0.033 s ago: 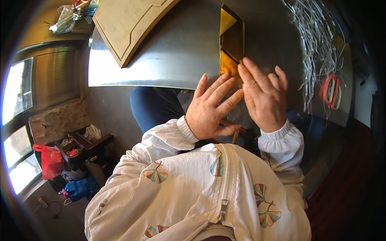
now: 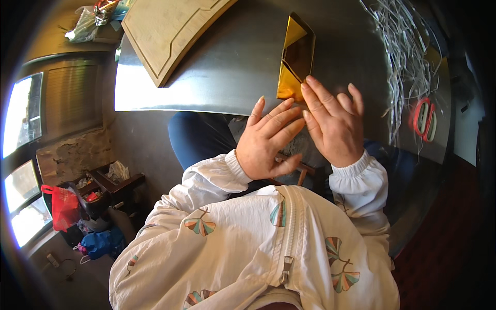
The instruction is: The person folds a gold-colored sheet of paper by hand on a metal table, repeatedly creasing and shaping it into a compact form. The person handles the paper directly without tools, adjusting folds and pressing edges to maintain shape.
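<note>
A shiny gold sheet folded into a long, pointed shape (image 2: 299,54) lies on the metal tabletop in front of me. Its near end is bright gold, while the middle looks darker. My left hand (image 2: 271,137) is spread, its fingertips at the near edge of the folded sheet. Stretched fingers of my right hand (image 2: 333,121) touch the sheet's near right edge with their tips, and the other fingers are apart. Neither hand grips the sheet.
A wooden board (image 2: 170,39) lies at the table's far left. On the right are a bundle of silvery strips (image 2: 405,62) and red-handled scissors (image 2: 425,120). The table's near edge (image 2: 181,110) runs just beyond my knee. A red bag (image 2: 63,207) is at the lower left.
The folded gold sheet has turned slightly, its near end shifting left. Both hands have moved a little to the left, fingers still stretched out.
</note>
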The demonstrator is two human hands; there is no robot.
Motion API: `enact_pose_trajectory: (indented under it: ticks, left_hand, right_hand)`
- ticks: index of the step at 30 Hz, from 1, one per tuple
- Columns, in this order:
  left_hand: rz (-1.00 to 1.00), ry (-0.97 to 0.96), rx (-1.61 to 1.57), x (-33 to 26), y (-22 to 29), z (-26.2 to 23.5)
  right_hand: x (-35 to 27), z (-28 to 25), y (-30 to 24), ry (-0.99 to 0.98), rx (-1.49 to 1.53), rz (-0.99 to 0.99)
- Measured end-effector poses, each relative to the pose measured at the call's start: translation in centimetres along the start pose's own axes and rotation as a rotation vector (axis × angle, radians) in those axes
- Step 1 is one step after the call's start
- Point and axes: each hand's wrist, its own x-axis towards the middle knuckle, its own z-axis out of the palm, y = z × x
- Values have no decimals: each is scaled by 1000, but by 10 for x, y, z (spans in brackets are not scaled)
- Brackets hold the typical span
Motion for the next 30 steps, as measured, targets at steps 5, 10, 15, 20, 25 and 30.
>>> enact_pose_trajectory:
  ticks: [5,10,15,20,25,30]
  left_hand:
    - [-255,318,20,12,-35,-13]
    - [-166,354,-59,37,-65,0]
    - [-87,371,-42,48,-64,6]
    - [175,169,146,40,-62,-2]
    - [269,68,202,25,-65,-10]
    - [476,163,397,9,-50,-16]
  right_hand:
    - [9,14,-5,-10,-30,8]
    - [8,14,-8,-11,-31,16]
    - [16,19,-9,2,-27,-18]
    - [10,23,-3,19,56,-52]
    - [-9,14,-3,58,91,-65]
    - [-21,6,-9,24,11,-134]
